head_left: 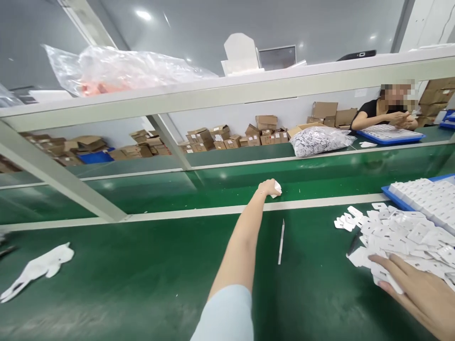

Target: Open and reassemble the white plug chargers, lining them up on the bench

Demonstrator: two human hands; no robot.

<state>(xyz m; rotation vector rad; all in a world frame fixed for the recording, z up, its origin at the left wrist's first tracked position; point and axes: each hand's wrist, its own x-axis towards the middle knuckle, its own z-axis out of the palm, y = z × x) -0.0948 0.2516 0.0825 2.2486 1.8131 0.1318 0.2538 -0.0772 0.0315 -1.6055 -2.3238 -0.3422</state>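
Observation:
My left hand [269, 187] reaches out over the green conveyor belt, its fingers closed on a small white piece [277, 189]. At the right, my right hand [414, 286] rests against the near side of a heap of flat white pieces [408, 234], its fingers extended and slightly apart. A white piece lies under its fingertips. Between the two arms, a thin white pen-like tool [281, 241] lies on the green table [142, 274].
A blue tray [398, 198] of white parts stands beyond the heap. A white glove [42, 267] lies at the left. Across the belt, a person [384, 113] works at another tray near a bag of parts [320, 140]. A metal shelf [213, 92] spans above.

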